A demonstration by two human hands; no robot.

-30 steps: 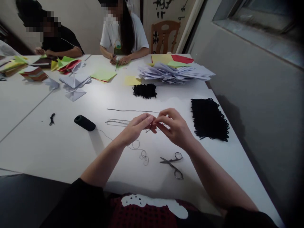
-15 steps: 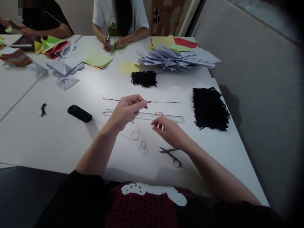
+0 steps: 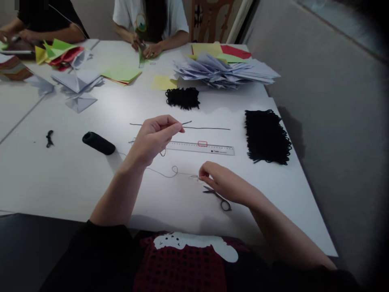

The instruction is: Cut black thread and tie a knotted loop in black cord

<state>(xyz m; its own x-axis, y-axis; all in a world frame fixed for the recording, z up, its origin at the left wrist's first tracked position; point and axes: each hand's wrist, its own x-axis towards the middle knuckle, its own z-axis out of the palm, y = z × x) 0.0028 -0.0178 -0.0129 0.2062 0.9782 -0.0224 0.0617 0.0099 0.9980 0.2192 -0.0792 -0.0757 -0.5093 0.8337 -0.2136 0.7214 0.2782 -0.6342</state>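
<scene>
My left hand [image 3: 154, 138] is closed in a pinch above the clear ruler [image 3: 223, 151]. A short dark end of something thin, perhaps cord [image 3: 187, 122], sticks out past its fingertips, and a small loop hangs below the palm. Behind it lies a long straight black cord [image 3: 209, 128]. My right hand [image 3: 223, 182] pinches the loose thread [image 3: 164, 176] just over the table, left of its knuckles. That thread leads back toward a dark spool [image 3: 99, 143] on the left. Close under the right hand lie open scissors [image 3: 218, 198], partly covered by it.
Two black yarn bundles, a small one [image 3: 182, 98] and a larger one [image 3: 267, 136], lie farther back and right. Folded papers [image 3: 225, 71] are piled behind. A black scrap [image 3: 49, 138] lies left. Two people work across the table [image 3: 60, 182].
My right hand has come down and toward me and now grips the thread, pulling its coils out toward the right. My left hand keeps its pinch, shifted slightly left.
</scene>
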